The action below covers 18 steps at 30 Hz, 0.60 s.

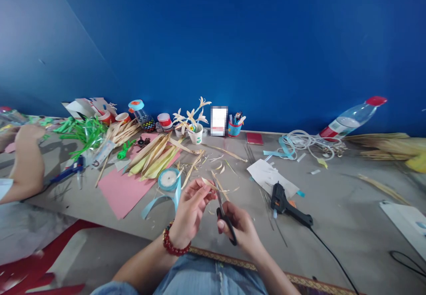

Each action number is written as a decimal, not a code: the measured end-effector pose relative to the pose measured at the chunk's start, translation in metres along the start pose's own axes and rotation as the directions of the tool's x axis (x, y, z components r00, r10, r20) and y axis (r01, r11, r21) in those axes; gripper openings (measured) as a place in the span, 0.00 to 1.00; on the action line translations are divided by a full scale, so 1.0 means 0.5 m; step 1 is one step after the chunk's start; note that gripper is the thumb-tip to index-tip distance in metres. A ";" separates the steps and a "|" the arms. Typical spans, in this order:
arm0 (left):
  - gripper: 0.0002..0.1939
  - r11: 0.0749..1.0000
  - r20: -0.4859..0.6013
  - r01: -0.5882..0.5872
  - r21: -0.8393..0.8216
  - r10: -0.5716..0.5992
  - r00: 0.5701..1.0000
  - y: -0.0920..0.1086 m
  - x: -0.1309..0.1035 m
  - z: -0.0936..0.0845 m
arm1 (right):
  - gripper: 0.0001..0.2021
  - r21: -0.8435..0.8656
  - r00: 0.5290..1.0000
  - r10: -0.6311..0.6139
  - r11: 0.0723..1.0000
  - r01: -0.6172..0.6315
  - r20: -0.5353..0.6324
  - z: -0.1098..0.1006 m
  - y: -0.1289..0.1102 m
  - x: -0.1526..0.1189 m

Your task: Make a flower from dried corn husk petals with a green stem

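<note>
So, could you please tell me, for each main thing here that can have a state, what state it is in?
Left hand: pinching the husk strip
Husk strip: held at the scissors
Scissors: in use grip, blade opening unclear
Right hand: holding the scissors
Glue gun: lying down, cord attached
Ribbon roll: flat, partly unwound
Bottle: red cap on
White cup: upright, holding husk flowers

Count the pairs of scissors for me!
1: the scissors in the right hand, blades near the left hand. Others may be hidden in the clutter.
</note>
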<state>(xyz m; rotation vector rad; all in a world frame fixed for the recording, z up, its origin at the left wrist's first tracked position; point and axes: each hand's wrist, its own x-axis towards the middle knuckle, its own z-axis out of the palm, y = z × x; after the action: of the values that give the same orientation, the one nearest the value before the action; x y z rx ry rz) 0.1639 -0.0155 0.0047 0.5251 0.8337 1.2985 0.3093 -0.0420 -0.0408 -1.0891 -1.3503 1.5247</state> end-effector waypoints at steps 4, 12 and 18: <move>0.13 1.000 -0.014 0.002 -0.006 -0.002 1.000 0.001 -0.001 0.000 | 0.30 0.017 1.000 0.031 0.999 -0.031 0.001 0.003 -0.001 0.000; 0.13 1.000 -0.021 -0.010 0.022 0.010 1.000 0.007 0.001 -0.004 | 0.29 0.056 0.998 0.045 0.997 -0.047 0.038 0.003 -0.008 0.002; 0.12 0.999 -0.008 -0.027 0.031 0.027 1.000 0.008 0.002 -0.006 | 0.30 0.041 0.998 0.054 0.998 -0.055 0.029 0.005 -0.001 0.003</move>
<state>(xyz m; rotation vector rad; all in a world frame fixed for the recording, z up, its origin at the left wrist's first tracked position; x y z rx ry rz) 0.1589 -0.0138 0.0056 0.5573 0.8575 1.3153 0.3066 -0.0410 -0.0401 -1.0901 -1.3118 1.6063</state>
